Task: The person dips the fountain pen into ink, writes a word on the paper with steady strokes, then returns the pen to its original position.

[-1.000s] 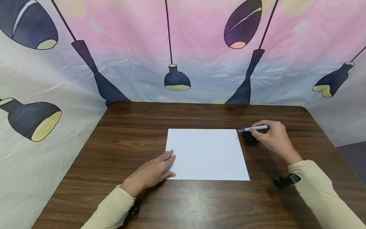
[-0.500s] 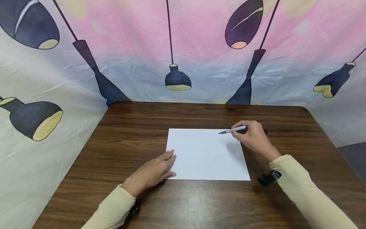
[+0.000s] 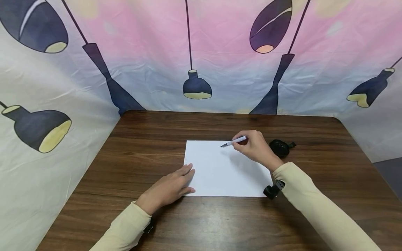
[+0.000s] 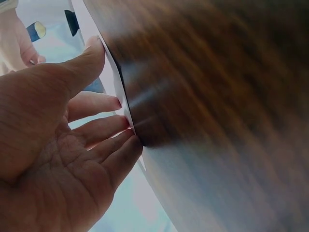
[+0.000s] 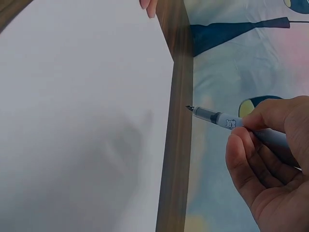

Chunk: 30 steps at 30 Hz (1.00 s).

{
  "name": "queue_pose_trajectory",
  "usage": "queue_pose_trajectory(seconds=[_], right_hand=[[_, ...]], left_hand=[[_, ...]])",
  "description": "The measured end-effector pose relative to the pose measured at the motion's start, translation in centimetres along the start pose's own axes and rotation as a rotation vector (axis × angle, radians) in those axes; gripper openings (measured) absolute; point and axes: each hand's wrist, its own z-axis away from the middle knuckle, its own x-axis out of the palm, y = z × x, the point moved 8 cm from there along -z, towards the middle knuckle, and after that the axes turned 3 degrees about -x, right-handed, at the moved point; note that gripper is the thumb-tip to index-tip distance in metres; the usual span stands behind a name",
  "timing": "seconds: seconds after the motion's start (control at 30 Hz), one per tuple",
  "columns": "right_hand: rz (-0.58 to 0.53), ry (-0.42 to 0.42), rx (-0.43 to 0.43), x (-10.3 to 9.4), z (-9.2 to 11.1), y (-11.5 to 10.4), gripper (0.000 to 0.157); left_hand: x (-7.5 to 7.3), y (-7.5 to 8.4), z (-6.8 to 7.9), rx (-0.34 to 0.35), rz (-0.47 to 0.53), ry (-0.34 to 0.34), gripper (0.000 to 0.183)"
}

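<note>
A blank white sheet of paper (image 3: 207,174) lies on the brown wooden table. My left hand (image 3: 169,186) rests on its left edge, fingers extended and slightly spread; in the left wrist view the thumb and fingertips (image 4: 126,123) touch the sheet's edge. My right hand (image 3: 255,148) pinches a pale fountain pen (image 3: 239,139) between thumb and fingers. The pen slants, dark nib to the left, over the upper middle of the paper. In the right wrist view the nib of the pen (image 5: 227,122) stands apart from the sheet, and the paper carries the hand's shadow.
A rounded black object with a short tab (image 3: 279,148) lies on the table (image 3: 150,136) just right of my right hand; its kind is unclear. A cloth backdrop printed with lamps (image 3: 150,83) hangs behind the far table edge. Black wrist devices (image 3: 274,189) sit at both sleeves.
My right hand has moved left with the pen, from beside the sheet's upper right corner to over its upper middle. The black object is uncovered. The left hand stays in place.
</note>
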Motion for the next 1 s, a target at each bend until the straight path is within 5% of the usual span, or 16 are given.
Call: queue_pose_trajectory(seconds=[1.0], right_hand=[[-0.015, -0.072, -0.035, 7.9, -3.9, -3.1, 0.011]], left_hand=[[0.1, -0.1, -0.1, 0.002, -0.036, -0.003, 0.06]])
